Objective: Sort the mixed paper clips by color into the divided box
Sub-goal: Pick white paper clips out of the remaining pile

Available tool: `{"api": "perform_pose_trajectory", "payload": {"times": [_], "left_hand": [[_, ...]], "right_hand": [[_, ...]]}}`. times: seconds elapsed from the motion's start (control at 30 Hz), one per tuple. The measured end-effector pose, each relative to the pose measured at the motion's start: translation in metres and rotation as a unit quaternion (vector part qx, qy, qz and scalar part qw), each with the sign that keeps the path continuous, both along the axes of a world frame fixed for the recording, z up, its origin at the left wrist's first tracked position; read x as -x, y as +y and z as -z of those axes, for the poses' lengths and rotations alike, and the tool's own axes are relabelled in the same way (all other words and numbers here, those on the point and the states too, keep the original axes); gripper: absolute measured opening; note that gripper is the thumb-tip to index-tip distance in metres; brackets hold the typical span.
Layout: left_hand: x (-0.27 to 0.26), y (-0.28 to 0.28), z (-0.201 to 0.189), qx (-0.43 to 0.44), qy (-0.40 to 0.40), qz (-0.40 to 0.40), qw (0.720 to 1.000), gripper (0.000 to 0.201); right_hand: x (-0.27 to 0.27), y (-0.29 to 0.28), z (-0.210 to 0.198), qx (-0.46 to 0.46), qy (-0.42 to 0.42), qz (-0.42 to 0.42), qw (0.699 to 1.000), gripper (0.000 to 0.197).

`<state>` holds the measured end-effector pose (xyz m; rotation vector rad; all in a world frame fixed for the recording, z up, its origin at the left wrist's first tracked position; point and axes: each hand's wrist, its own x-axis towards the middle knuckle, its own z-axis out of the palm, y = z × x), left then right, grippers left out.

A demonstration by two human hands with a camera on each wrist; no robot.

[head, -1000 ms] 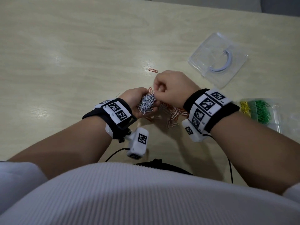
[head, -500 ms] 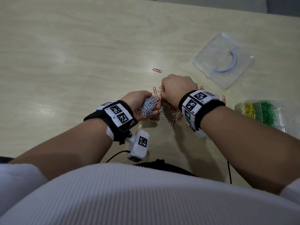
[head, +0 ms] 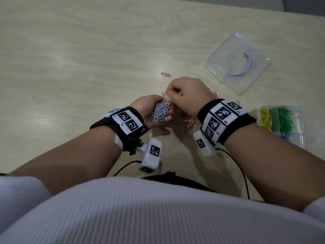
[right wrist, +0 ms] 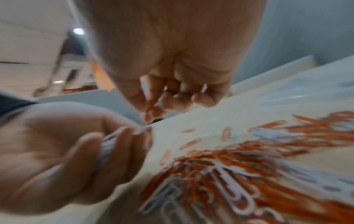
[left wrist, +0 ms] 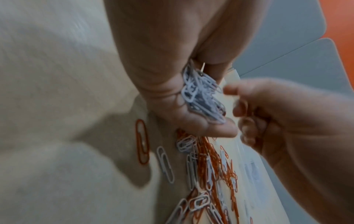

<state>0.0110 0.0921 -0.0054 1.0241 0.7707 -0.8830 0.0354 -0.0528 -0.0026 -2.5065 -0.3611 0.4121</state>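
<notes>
Nearest, a bundle of white paper clips (head: 160,111) is cupped in the left hand (head: 151,110), whose fingers are curled round it; in the left wrist view the bundle (left wrist: 203,94) is seen wedged between palm and fingertips. Just beside it, the right hand (head: 190,95) is raised over the heap with its fingers (right wrist: 172,100) bunched and curled toward the thumb. Whether a clip is pinched there cannot be told, since the fingertips are blurred.

Beneath both hands, a mixed pile of orange and white clips (head: 186,124) is spread on the table (head: 70,67). Such clips would be judged very light, stiff, thin and slick, and prone to hooking into each other, so a single one is probably best pinched across its flat loops between thumb and forefinger and lifted slowly, lest neighbours be dragged along. A loosely held handful could easily be spilled if the fist were relaxed.

Further off, a lone orange clip (head: 165,74) lies apart from the pile. To the right, the divided box (head: 299,138) is seen at the table's edge, with yellow clips (head: 265,118) and green clips (head: 284,120) already laid in neighbouring compartments. Farthest, a clear lid (head: 236,63) rests well apart from the pile.
</notes>
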Motion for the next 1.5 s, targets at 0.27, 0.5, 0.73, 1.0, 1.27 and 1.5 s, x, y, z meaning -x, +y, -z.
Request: {"api": "perform_pose_trajectory", "payload": {"times": [0.27,0.5,0.73,1.0,1.27,1.5], "left_hand": [[0.004,0.002,-0.005,-0.001,0.001,0.018,1.0,0.037],[0.004,0.0,-0.005,-0.02,-0.001,0.012,1.0,0.033],[0.003,0.0,-0.006,-0.018,-0.005,0.019,1.0,0.034],[0.002,0.004,-0.003,-0.016,-0.001,0.014,1.0,0.033],[0.002,0.001,-0.001,-0.027,0.004,0.015,1.0,0.032],[0.002,-0.001,-0.001,-0.025,0.014,-0.002,1.0,0.034]], "right_hand": [[-0.011,-0.035,0.023,0.193,0.016,0.081,0.978,0.026],[-0.012,-0.024,0.023,0.185,0.027,0.077,0.979,0.027],[-0.011,-0.022,0.019,0.22,-0.013,0.022,0.975,0.021],[-0.018,-0.027,0.013,0.159,-0.033,0.13,0.978,0.02],[-0.012,-0.02,0.023,0.255,0.027,0.017,0.966,0.023],[-0.003,-0.021,0.017,0.2,0.073,0.049,0.976,0.014]]}}
